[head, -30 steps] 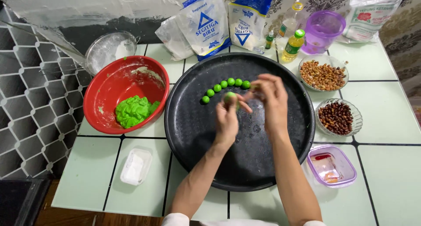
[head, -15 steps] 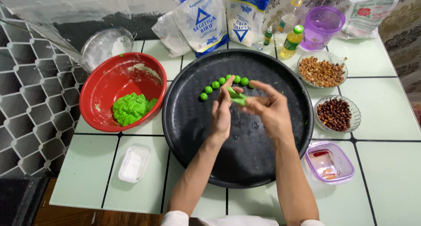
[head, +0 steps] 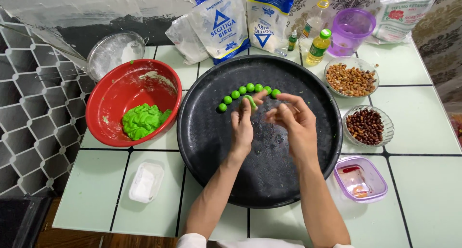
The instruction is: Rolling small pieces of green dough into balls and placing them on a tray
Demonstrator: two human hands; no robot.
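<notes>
My left hand (head: 242, 127) is raised over the round black tray (head: 202, 147) and holds a small piece of green dough (head: 250, 102) at its fingertips. My right hand (head: 293, 123) hovers just to the right of it with fingers curled in. One fingertip reaches toward the dough, and I cannot tell whether the right hand grips anything. Just behind the hands, a curved row of several small green dough balls (head: 243, 90) lies on the tray. A lump of green dough (head: 142, 120) sits in the red bowl (head: 115, 91) at the left.
Right of the tray stand a bowl of light nuts (head: 351, 79), a bowl of dark beans (head: 365, 126) and a small purple box (head: 361, 179). Flour bags (head: 221, 24), small bottles (head: 318, 46), a purple cup (head: 350, 30) and a sieve (head: 113, 53) line the back. A white container (head: 146, 181) sits front left.
The dough piece has been worked between both hands and is now longer. My right hand has drawn slightly to the right, away from it. The camera view shifted a little.
</notes>
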